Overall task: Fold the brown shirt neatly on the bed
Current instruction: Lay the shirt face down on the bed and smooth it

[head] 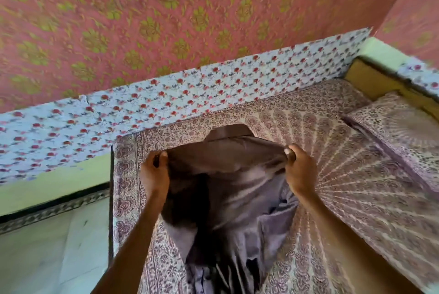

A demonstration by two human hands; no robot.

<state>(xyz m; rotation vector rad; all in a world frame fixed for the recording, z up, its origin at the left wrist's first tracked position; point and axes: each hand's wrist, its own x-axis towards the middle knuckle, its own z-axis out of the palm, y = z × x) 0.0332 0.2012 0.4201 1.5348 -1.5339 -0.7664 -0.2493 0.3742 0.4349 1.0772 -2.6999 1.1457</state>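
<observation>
Left hand point(154, 170) and right hand point(299, 170) both closed on the brown shirt point(228, 189), one at each upper corner of the garment. Left: fingers curled over the fabric edge, thumb on the near side. Right: fist tight around a gathered bunch of cloth, one fingernail showing at the top. Both forearms enter from the bottom of the frame, well apart, with the shirt stretched between the two grips.

Shirt position: over the near part of the bed point(356, 175), towards its left edge. Top edge is pulled taut between the hands; the cloth below falls in loose, creased folds down to the bottom of the frame. Collar point(229, 132) lies beyond the hands, flat on the bedcover, pointing at the wall. Lower part of the shirt is crumpled, with dark shadowed folds; whether it rests fully on the bed or is partly lifted cannot be told.

Bedcover: cream with a purple-brown fan and paisley print, with a bordered edge at left. A pillow point(399, 122) in the same print sits at the far right, well apart from the shirt.

Behind the bed: a band of pale blue covering with small red flowers point(166, 103), then a pink wall with yellow-green motifs point(166, 8). Pale floor point(47, 246) at lower left. Frame is somewhat motion-blurred.
</observation>
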